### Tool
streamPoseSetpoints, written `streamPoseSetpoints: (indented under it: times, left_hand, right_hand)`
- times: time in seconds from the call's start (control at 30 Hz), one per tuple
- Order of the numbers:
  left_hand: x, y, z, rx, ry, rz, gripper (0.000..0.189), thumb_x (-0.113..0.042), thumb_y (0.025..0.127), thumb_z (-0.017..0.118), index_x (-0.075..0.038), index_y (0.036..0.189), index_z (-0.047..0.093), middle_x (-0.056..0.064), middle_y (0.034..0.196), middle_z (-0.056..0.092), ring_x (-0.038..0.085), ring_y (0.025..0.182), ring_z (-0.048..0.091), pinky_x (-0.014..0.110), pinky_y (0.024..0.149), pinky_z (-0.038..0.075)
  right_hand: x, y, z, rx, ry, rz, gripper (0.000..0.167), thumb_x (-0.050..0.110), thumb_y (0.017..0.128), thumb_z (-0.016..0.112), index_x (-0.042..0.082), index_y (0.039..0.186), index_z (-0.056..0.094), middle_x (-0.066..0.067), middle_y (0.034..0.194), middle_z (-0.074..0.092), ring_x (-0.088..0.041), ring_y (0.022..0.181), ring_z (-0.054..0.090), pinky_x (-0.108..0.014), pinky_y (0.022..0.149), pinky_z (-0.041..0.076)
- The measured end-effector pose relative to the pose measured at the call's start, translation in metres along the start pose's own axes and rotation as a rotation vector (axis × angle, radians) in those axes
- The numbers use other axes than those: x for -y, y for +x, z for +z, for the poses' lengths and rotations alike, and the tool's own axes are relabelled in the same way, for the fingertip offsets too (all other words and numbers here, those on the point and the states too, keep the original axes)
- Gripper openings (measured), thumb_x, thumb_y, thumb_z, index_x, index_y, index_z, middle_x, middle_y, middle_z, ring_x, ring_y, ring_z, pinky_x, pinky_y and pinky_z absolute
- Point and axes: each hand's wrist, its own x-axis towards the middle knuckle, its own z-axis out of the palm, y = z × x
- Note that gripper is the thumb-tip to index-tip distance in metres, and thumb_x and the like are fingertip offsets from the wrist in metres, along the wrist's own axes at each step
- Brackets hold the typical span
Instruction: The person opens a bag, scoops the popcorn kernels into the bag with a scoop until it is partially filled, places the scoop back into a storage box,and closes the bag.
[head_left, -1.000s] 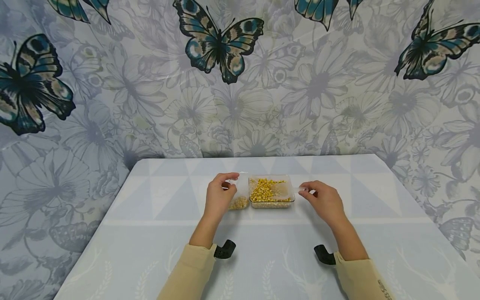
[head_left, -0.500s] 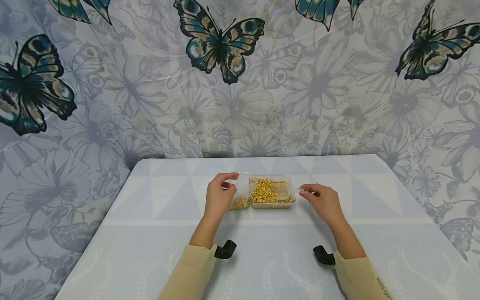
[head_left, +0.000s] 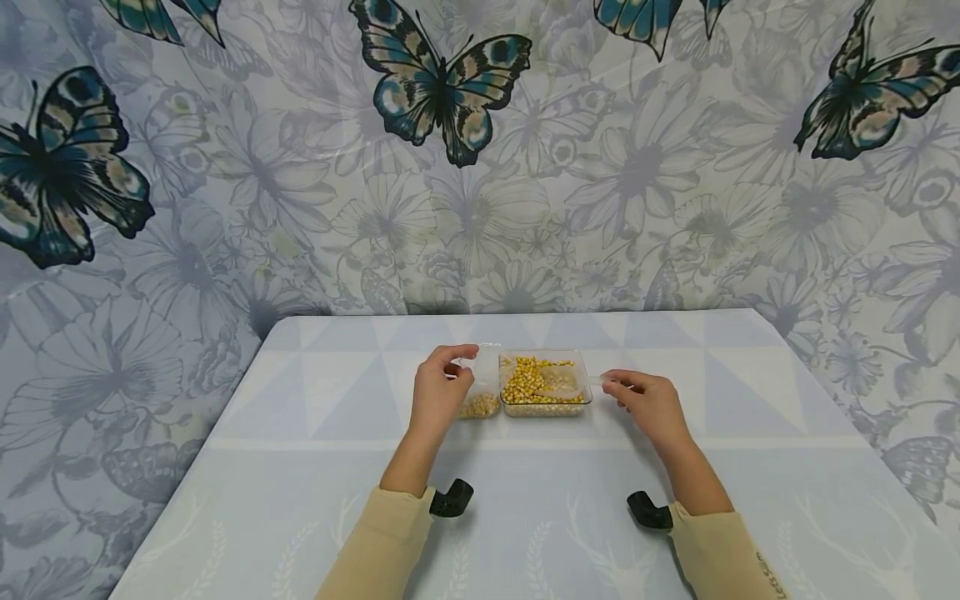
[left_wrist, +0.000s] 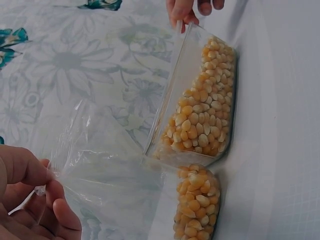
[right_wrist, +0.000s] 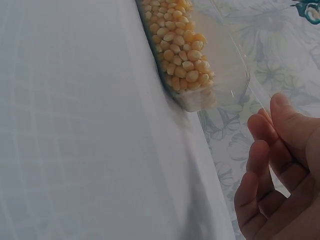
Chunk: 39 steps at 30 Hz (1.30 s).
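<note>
A clear rectangular box [head_left: 546, 409] partly filled with yellow corn kernels [left_wrist: 205, 117] stands on the table, the kernels heaped toward its left side. Against its left end sits a clear plastic bag [left_wrist: 102, 160] with more kernels in its bottom. My left hand [head_left: 441, 387] pinches the bag's upper edge between thumb and fingers and holds it stretched upward. At the box's right end, my right hand [head_left: 648, 404] pinches a thin clear plastic strip [right_wrist: 260, 95], like a handle, that reaches to the box rim. Its far end is hard to make out through the clear walls.
The table [head_left: 525, 517] has a pale patterned cover, and its far edge lies just behind the box. A butterfly-print cloth [head_left: 480, 233] hangs behind it. Dark wrist mounts [head_left: 452, 498] stick out from both sleeves.
My right hand has dropped slightly and shifted a little to the right, with the strip still pinched. The left hand, bag and box stay practically the same.
</note>
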Motion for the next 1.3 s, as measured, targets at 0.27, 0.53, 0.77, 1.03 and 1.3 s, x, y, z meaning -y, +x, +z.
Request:
streamPoseSetpoints:
  times: [0.27,0.53,0.77,1.03,1.3]
  left_hand:
    - [-0.0010,-0.0005,-0.0007,0.009,-0.001,0.002,0.033,0.000,0.089,0.060,-0.017,0.113,0.075,0.000,0.109,0.069,0.017,0.083,0.055,0.029,0.071,0.048]
    - [-0.0018,-0.0008,-0.0007,0.013,0.000,-0.002,0.034,0.000,0.089,0.060,-0.017,0.113,0.075,0.000,0.110,0.069,0.018,0.084,0.055,0.029,0.071,0.048]
    - [-0.0006,-0.0007,0.0001,0.022,-0.013,-0.010,0.034,-0.001,0.089,0.060,-0.018,0.114,0.075,-0.001,0.111,0.069,0.017,0.085,0.055,0.029,0.071,0.048]
    - [-0.0005,-0.0007,0.0005,0.022,-0.009,-0.009,0.033,-0.001,0.089,0.061,-0.018,0.115,0.075,0.000,0.110,0.069,0.017,0.086,0.056,0.028,0.072,0.048]
    - [-0.0005,-0.0007,0.0007,0.041,-0.017,-0.018,0.033,-0.002,0.091,0.060,-0.019,0.116,0.074,-0.001,0.111,0.068,0.017,0.087,0.056,0.030,0.074,0.049]
  right_hand:
    - [-0.0032,0.0012,-0.0002,0.020,0.115,0.048,0.039,0.030,0.095,0.068,0.005,0.125,0.069,0.010,0.089,0.075,-0.011,0.076,0.061,-0.026,0.070,0.053]
    - [-0.0069,0.0020,-0.0003,0.036,0.163,0.052,0.042,0.032,0.095,0.068,0.004,0.125,0.069,0.017,0.085,0.070,-0.008,0.075,0.059,-0.024,0.071,0.053]
    - [-0.0078,0.0015,-0.0023,0.055,0.206,0.031,0.043,0.032,0.097,0.064,0.001,0.127,0.067,0.020,0.085,0.070,-0.006,0.074,0.059,-0.024,0.071,0.053]
    - [-0.0062,0.0013,-0.0048,0.052,0.249,0.042,0.044,0.029,0.097,0.064,-0.001,0.129,0.065,0.021,0.084,0.068,-0.005,0.073,0.058,-0.021,0.070,0.053]
    - [-0.0031,-0.0004,-0.0079,0.030,0.279,0.018,0.043,0.027,0.097,0.064,-0.002,0.129,0.064,0.020,0.083,0.068,-0.004,0.071,0.058,-0.022,0.068,0.054]
